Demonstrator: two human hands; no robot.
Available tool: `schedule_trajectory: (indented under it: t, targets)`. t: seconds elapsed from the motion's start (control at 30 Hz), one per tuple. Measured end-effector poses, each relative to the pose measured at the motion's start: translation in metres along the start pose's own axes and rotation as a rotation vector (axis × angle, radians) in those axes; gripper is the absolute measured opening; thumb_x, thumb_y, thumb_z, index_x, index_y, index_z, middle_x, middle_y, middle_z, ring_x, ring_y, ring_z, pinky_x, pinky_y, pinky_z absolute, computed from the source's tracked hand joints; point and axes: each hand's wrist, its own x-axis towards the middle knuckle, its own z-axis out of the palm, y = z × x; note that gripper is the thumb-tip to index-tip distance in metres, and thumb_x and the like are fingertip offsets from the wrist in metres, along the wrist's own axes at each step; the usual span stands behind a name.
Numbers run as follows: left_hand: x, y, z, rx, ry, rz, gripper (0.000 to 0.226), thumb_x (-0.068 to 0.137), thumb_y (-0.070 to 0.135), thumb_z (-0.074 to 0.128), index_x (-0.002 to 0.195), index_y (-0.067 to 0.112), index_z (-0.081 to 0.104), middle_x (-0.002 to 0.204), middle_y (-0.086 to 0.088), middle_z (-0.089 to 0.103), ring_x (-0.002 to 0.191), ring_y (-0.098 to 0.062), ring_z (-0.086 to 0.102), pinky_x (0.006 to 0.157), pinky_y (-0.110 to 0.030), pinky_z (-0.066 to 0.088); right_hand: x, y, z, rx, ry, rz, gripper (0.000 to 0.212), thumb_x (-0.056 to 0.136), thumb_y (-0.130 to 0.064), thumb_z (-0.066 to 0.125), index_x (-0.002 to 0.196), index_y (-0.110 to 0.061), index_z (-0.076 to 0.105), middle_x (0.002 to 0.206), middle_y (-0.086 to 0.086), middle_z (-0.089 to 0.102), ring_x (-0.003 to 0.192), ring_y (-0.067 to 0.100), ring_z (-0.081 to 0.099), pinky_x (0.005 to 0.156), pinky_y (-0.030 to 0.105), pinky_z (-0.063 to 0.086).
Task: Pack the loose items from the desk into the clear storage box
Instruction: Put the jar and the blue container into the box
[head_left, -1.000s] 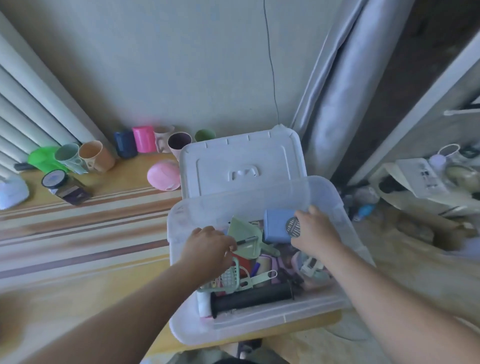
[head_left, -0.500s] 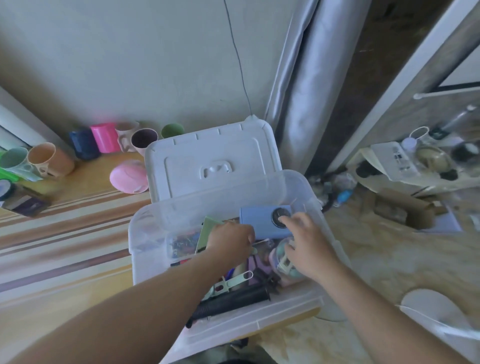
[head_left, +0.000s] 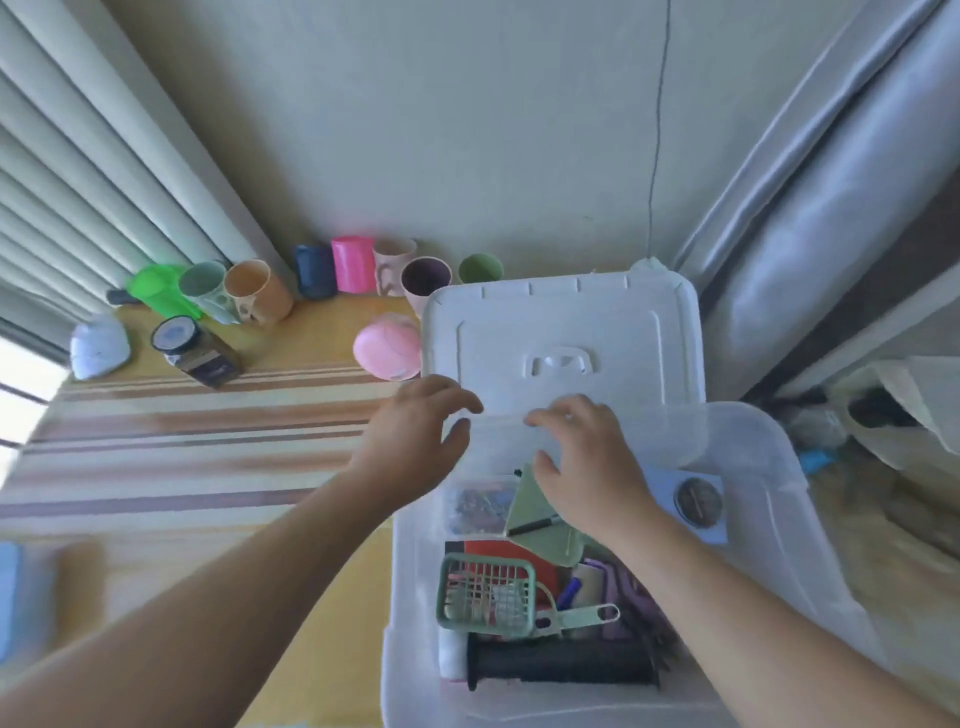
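Note:
The clear storage box (head_left: 779, 519) stands at the desk's right end, filled with items: a green mesh basket (head_left: 485, 595), a black cylinder (head_left: 561, 667), a green wedge-shaped piece (head_left: 540, 519), a blue device with a round grille (head_left: 696, 501). Its white lid (head_left: 563, 338) lies behind it against the wall. My left hand (head_left: 415, 441) hovers over the box's far left corner, fingers spread, holding nothing. My right hand (head_left: 587, 462) is over the box's far rim, fingers apart, above the green piece.
A row of coloured cups (head_left: 353, 265) lines the wall at the back of the desk, with a pink bowl (head_left: 387, 345), a dark jar (head_left: 195, 351) and a white object (head_left: 98, 348). A striped mat (head_left: 182, 441) covers the desk. Curtain and clutter lie to the right.
Both hands have come up out of the box and moved toward its far rim. The blue device now lies in the box, no longer under my right hand. The camera has swung left.

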Motion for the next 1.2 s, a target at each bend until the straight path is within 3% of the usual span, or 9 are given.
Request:
schedule_trajectory:
  t: [0.1,0.23,0.4,0.57,0.73,0.93,1.07,1.13,1.2]
  targets:
    - [-0.011,-0.066,-0.029,0.033,0.107,-0.119,0.024,0.085,0.017,0.071,0.104,0.031,0.073,0.114,0.008,0.065,0.099,-0.02,0.062,0.075,-0.031,0.048,0.056,-0.045,0.021,0.014,-0.009,-0.111,0.038,0.086,-0.01,0.07,0.123,-0.018,0.071,0.117,0.004,0.057,0.107,0.03,0.051,0.088,0.04,0.05]
    - [-0.035,-0.156,-0.049,0.065,0.087,-0.324,0.025,0.087,0.02,0.071,0.109,0.033,0.07,0.117,0.007,0.06,0.098,-0.024,0.059,0.082,-0.037,0.051,0.13,-0.088,0.06,-0.029,-0.132,-0.144,0.052,0.084,-0.014,0.069,0.135,-0.022,0.063,0.125,0.005,0.053,0.112,0.031,0.048,0.089,0.046,0.051]
    - [-0.056,-0.242,-0.042,0.058,-0.056,-0.429,0.027,0.092,0.027,0.065,0.118,0.036,0.065,0.127,0.01,0.052,0.115,-0.017,0.053,0.081,-0.033,0.05,0.228,-0.111,0.123,-0.199,-0.334,-0.071,0.076,0.075,-0.033,0.075,0.143,-0.038,0.041,0.131,0.002,0.047,0.112,0.037,0.05,0.086,0.053,0.053]
    - [-0.048,-0.289,-0.011,-0.039,-0.148,-0.432,0.029,0.095,0.03,0.06,0.124,0.038,0.061,0.133,0.013,0.046,0.119,-0.017,0.05,0.087,-0.033,0.05,0.297,-0.107,0.178,-0.303,-0.416,0.131,0.109,0.064,-0.044,0.08,0.151,-0.024,0.017,0.134,0.008,0.042,0.123,0.042,0.044,0.085,0.048,0.051]
    - [-0.027,-0.299,0.004,-0.113,-0.243,-0.391,0.042,0.094,0.03,0.061,0.135,0.039,0.055,0.141,0.009,0.045,0.128,-0.019,0.048,0.096,-0.037,0.05,0.289,-0.123,0.194,-0.457,-0.403,0.194,0.087,0.068,-0.051,0.08,0.137,-0.025,0.035,0.132,0.004,0.046,0.124,0.04,0.045,0.08,0.045,0.042]
    - [-0.008,-0.294,-0.01,-0.183,-0.257,-0.345,0.106,0.081,0.047,0.077,0.158,0.046,0.005,0.16,0.004,0.025,0.128,-0.023,0.048,0.089,-0.039,0.052,0.243,-0.15,0.199,-0.322,-0.607,-0.152,0.084,0.072,-0.046,0.077,0.144,-0.04,0.034,0.139,-0.01,0.044,0.118,0.033,0.044,0.097,0.05,0.047]
    - [-0.003,-0.29,-0.031,-0.288,-0.263,-0.263,0.1,0.066,0.049,0.084,0.148,0.048,0.027,0.144,0.009,0.048,0.115,-0.02,0.059,0.086,-0.04,0.055,0.208,-0.159,0.183,-0.089,-0.485,-0.265,0.083,0.073,-0.044,0.083,0.145,-0.038,0.042,0.145,-0.01,0.045,0.129,0.031,0.041,0.111,0.049,0.039]
    - [-0.006,-0.278,-0.041,-0.284,-0.221,-0.192,0.09,0.064,0.044,0.085,0.14,0.042,0.038,0.132,0.009,0.055,0.102,-0.018,0.063,0.078,-0.034,0.055,0.19,-0.163,0.162,0.008,-0.472,-0.237,0.095,0.07,-0.049,0.088,0.15,-0.041,0.038,0.15,-0.01,0.039,0.136,0.027,0.035,0.114,0.046,0.036]
    - [-0.011,-0.263,-0.05,-0.25,-0.142,-0.077,0.088,0.063,0.038,0.089,0.138,0.037,0.043,0.137,0.006,0.052,0.106,-0.021,0.063,0.075,-0.033,0.055,0.174,-0.166,0.13,0.178,-0.543,-0.129,0.119,0.064,-0.059,0.093,0.157,-0.048,0.021,0.158,-0.015,0.025,0.146,0.018,0.027,0.117,0.038,0.031]
